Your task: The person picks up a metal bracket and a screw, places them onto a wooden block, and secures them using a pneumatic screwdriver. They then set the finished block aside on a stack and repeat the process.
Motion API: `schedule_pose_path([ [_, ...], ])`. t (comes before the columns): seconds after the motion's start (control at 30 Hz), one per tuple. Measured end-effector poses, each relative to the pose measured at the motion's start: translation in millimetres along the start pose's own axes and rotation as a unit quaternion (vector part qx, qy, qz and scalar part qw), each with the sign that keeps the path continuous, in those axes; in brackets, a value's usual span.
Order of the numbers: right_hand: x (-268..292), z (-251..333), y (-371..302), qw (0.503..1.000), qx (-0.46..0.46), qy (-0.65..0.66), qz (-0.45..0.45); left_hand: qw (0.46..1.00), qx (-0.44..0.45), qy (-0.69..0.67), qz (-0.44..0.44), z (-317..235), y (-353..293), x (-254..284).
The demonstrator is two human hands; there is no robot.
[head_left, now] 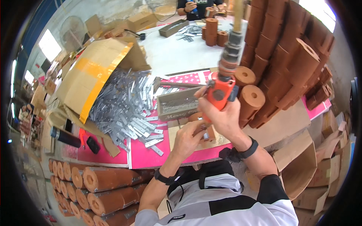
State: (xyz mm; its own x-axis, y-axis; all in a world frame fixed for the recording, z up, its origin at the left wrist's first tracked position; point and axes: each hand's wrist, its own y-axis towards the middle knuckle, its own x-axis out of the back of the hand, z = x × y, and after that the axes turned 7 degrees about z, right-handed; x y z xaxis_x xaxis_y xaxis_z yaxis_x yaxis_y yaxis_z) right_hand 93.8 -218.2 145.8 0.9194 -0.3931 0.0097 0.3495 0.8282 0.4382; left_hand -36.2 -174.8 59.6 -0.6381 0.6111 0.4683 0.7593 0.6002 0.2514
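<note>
My right hand [222,115] is wrapped round a red power screwdriver [220,90] with a grey and black upper part. The tool stands upright, and a tan rod or cord rises above it. Close beside it, my left hand [185,140] has its fingers pinched together at a small brown cylinder piece [207,135] on a light wooden board [179,132]. Whatever the left fingertips hold is too small to make out. The tool's lower end is hidden by my right hand. Just beyond the hands sits a long grey tray [166,113] of small metal parts.
Left of the tray, a tipped cardboard box [81,84] spills flat metal strips [128,109]. Brown cylinders with centre holes are stacked high at right [271,67] and lower left [113,180]. An open carton [298,165] stands at lower right. Across the white table [169,49] is another person [200,9].
</note>
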Motion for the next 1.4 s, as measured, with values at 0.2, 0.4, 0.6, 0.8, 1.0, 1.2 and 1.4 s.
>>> schedule_pose_path([
  [0.2, 0.4, -18.7, -2.6, 0.999, 0.034, -0.017, 0.016, 0.999, -0.017, 0.03, -0.006, 3.6, -0.4, 1.2],
  [0.4, 1.8, -24.1, -6.5, 0.999, 0.023, -0.041, 0.016, 0.997, -0.046, 0.064, -0.02, 11.9, -1.6, -2.7],
  [0.6, -0.8, -26.0, -9.6, 1.0, 0.003, -0.007, 0.017, 0.998, -0.037, 0.058, -0.012, 15.1, -3.6, -3.1],
  [0.8, -3.6, -29.6, -9.9, 0.998, 0.035, -0.057, 0.001, 0.998, -0.032, 0.05, -0.018, 14.7, -4.0, -4.7],
  [1.0, -5.0, -27.0, -12.5, 0.999, -0.009, -0.033, -0.001, 0.998, -0.003, 0.056, 0.002, 17.6, -5.3, -4.4],
  [1.2, -6.6, -30.5, -16.1, 1.0, 0.023, -0.011, 0.005, 0.986, -0.058, 0.138, 0.072, 39.2, -0.7, 4.7],
  [1.4, -7.6, -28.1, -19.1, 0.998, 0.033, 0.044, -0.041, 0.991, -0.036, 0.096, 0.082, 50.1, 3.4, 6.0],
])
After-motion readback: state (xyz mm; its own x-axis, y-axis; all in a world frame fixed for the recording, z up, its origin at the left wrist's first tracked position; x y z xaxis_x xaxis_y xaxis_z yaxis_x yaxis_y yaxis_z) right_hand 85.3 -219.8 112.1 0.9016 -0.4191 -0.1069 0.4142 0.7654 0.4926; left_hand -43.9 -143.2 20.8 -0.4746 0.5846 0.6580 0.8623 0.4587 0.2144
